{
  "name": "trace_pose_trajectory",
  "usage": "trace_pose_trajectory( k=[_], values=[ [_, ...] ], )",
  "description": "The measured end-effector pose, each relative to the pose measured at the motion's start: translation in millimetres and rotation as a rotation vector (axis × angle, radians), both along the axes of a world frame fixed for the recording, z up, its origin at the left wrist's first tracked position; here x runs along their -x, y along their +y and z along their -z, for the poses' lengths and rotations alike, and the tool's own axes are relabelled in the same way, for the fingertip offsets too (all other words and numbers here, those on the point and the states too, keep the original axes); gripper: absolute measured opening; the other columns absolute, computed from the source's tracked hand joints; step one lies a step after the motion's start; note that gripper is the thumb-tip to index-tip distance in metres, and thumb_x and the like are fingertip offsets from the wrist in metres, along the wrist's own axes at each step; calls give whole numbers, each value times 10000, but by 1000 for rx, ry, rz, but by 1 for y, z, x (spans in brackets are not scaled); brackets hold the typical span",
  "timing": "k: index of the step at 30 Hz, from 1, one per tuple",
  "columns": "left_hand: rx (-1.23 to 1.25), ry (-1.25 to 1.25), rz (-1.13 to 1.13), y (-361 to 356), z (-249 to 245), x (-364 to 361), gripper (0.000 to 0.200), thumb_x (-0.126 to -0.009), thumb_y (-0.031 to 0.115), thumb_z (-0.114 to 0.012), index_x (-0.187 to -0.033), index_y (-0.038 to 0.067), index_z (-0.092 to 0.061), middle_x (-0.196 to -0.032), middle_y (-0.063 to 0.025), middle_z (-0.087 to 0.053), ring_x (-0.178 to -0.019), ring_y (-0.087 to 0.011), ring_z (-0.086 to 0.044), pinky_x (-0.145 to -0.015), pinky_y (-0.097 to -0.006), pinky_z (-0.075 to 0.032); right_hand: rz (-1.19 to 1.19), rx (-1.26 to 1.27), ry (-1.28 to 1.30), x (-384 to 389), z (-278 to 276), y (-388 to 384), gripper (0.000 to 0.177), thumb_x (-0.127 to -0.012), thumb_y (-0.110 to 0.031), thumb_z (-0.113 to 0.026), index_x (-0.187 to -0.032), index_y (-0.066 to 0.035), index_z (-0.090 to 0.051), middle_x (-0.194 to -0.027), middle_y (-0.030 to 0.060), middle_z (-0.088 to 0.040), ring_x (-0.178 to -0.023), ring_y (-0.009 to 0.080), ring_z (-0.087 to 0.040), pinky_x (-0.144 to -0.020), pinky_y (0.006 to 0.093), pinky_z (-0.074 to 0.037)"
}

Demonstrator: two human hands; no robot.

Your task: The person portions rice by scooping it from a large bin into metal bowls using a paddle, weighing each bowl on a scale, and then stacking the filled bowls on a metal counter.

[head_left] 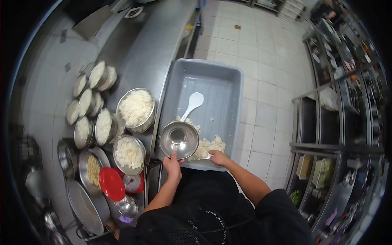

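My left hand grips the rim of a metal bowl, tilted over the near left part of a grey plastic tub. No food shows in the bowl. At the tub's near end, my right hand is closed around what looks like a white rice paddle, its blade hidden against the cooked rice. A second white rice paddle lies on the tub floor beyond the bowl, its handle end by some loose rice.
On the steel table to the left stand a rice-filled bowl, another rice bowl, and stacked rice bowls. Nearer are a red lid and a kitchen scale. Steel shelving lines the right; a person stands far right.
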State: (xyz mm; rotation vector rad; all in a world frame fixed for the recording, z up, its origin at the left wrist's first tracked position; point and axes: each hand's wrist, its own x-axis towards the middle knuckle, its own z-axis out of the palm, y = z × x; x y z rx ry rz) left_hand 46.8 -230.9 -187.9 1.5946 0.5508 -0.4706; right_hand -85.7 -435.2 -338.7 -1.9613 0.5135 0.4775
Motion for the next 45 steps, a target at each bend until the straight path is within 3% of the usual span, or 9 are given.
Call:
trace_pose_trajectory(
  k=[9,15,17,20,23,27,33,39,45],
  values=[
    [-53,69,-273,98,-33,69,230,-961,69,-578,-1163,-32,-622,-972,-106,-687,-685,-147,-664,-458,-260,-532,87,-284,134,-9,-41,-7,294,-878,-24,-529,-1133,25,-668,-776,73,-638,-671,151,-628,-580,311,-497],
    [-374,21,-825,145,-11,132,106,-832,31,-669,-818,19,-565,-717,-79,-580,-571,-201,-596,-427,-332,-470,122,-403,154,-10,-53,-17,261,-883,6,-523,-1095,11,-675,-752,84,-637,-630,142,-612,-549,284,-478],
    [-402,18,-879,162,31,144,176,-805,82,-725,-836,-41,-602,-764,-183,-660,-604,-281,-675,-490,-385,-527,39,-377,143,-13,-62,-21,284,-901,0,-530,-1149,17,-668,-798,61,-639,-662,117,-611,-566,275,-492],
    [-816,281,-747,182,91,146,234,-795,132,-725,-919,-65,-699,-957,-266,-724,-799,-387,-738,-665,-456,-586,50,-351,127,-12,-66,-23,338,-896,1,-524,-1203,10,-667,-801,65,-642,-660,116,-605,-566,281,-496],
    [-953,307,-522,148,66,107,265,-779,133,-696,-968,-46,-740,-1100,-291,-703,-974,-443,-710,-822,-480,-573,58,-329,113,-5,-77,-29,395,-889,3,-524,-1257,-11,-668,-807,62,-646,-659,115,-604,-566,285,-502],
    [-623,221,-470,110,90,47,250,-763,101,-662,-943,-58,-733,-1031,-300,-711,-1022,-460,-690,-859,-473,-569,63,-326,81,5,-81,-29,438,-881,5,-529,-1292,-39,-674,-797,53,-643,-653,111,-602,-567,288,-504],
    [-939,236,-430,114,56,76,278,-774,134,-689,-970,-57,-736,-1062,-307,-704,-1052,-448,-685,-909,-477,-552,102,-348,54,15,-84,-27,423,-875,13,-521,-1264,-27,-682,-767,49,-638,-639,107,-592,-562,281,-495],
    [-511,1,-655,116,48,75,101,-789,35,-621,-801,-66,-619,-729,-163,-648,-545,-259,-650,-435,-363,-510,167,-331,17,15,-80,-24,415,-878,12,-512,-1253,-26,-685,-762,44,-633,-632,106,-587,-559,276,-483],
    [-176,126,-835,128,14,119,78,-807,-34,-611,-851,-12,-551,-681,-113,-593,-455,-168,-556,-386,-296,-475,164,-145,-124,16,-63,-36,463,-841,-22,-565,-1295,-16,-659,-850,67,-680,-713,140,-620,-654,310,-510]
  ],
)
